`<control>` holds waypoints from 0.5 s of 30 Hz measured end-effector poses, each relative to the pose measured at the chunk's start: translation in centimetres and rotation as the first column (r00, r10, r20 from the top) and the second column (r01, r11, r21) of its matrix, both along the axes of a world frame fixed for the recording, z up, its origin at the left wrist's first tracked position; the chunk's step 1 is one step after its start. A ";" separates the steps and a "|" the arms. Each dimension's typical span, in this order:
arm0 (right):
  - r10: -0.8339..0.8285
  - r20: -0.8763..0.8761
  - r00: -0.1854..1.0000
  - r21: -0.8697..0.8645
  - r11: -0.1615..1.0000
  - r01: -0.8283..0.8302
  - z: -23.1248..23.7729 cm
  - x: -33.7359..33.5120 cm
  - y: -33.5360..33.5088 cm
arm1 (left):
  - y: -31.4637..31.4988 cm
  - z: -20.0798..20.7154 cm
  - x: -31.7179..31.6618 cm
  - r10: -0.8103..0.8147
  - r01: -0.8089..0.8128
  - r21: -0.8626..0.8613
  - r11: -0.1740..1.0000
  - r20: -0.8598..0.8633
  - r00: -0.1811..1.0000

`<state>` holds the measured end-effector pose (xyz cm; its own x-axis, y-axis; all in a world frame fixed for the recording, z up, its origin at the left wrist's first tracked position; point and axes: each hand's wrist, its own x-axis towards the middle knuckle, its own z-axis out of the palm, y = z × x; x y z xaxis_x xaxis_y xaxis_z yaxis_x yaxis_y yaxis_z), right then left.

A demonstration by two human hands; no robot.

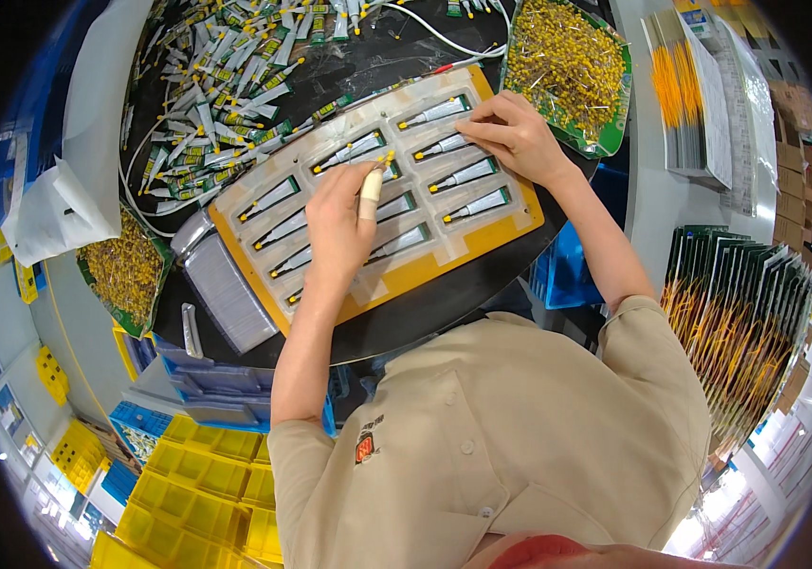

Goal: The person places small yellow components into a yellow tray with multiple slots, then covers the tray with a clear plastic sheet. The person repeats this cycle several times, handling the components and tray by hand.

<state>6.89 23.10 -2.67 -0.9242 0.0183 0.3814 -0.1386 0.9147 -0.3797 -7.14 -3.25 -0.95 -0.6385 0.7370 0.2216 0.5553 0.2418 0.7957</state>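
A clear molded tray (330, 194) on a yellow-edged board lies tilted in front of me. Its slots hold several small silver-and-green squeeze tubes (477, 205) with yellow caps. My left hand (337, 216), a pale cover on one finger, is over the tray's middle. Its fingers are closed around a small yellow-tipped piece (387, 158), partly hidden by the fingertips. At the tray's upper right my right hand (517, 137) pinches the crimped end of a tube (442, 147) lying in its slot. Some tubes on the left are partly covered by my left hand and forearm.
Loose tubes (226, 104) are heaped on the black table at the far left. Bins of yellow-headed pieces stand at the upper right (565, 71) and left (126, 266). Clear plastic trays (226, 284) stack beside the board. A white cable (444, 41) crosses the far side.
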 end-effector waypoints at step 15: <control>0.308 -0.012 0.951 -0.374 0.881 -0.290 3.0 -2.8 -13.4 | -7.0 2.1 3.1 0.003 0.035 -0.188 0.981 0.201 0.980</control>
<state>4.07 9.70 0.30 -0.9245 -0.1310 0.3580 -0.3571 0.6264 -0.6929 -4.03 -10.21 1.14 -0.6433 0.7637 -0.0537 0.3955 0.3916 0.8308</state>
